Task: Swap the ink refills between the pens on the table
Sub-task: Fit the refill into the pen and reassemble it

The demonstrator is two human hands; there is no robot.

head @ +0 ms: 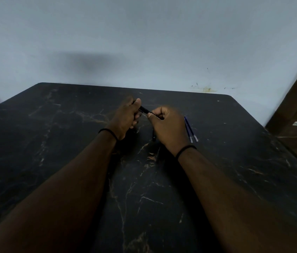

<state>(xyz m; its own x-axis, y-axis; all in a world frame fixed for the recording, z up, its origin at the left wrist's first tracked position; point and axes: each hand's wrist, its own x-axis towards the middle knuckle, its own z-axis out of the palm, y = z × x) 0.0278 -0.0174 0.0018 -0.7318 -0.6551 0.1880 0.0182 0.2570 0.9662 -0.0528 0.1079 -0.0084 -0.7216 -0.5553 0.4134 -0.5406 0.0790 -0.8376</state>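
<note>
Above the dark marbled table (71,143), a black pen barrel (144,110) is gripped at its ends by left hand (125,117) and right hand (166,125), two blue refills (190,129) lying beside; judged light, stiff, slippery, best pinched mid-shaft.

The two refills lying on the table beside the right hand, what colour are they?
Blue, with pale clear ends; the two refills show best in the head view.

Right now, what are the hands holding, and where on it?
One slim black pen barrel: the left hand grips its far end, the right hand pinches its near end.
</note>
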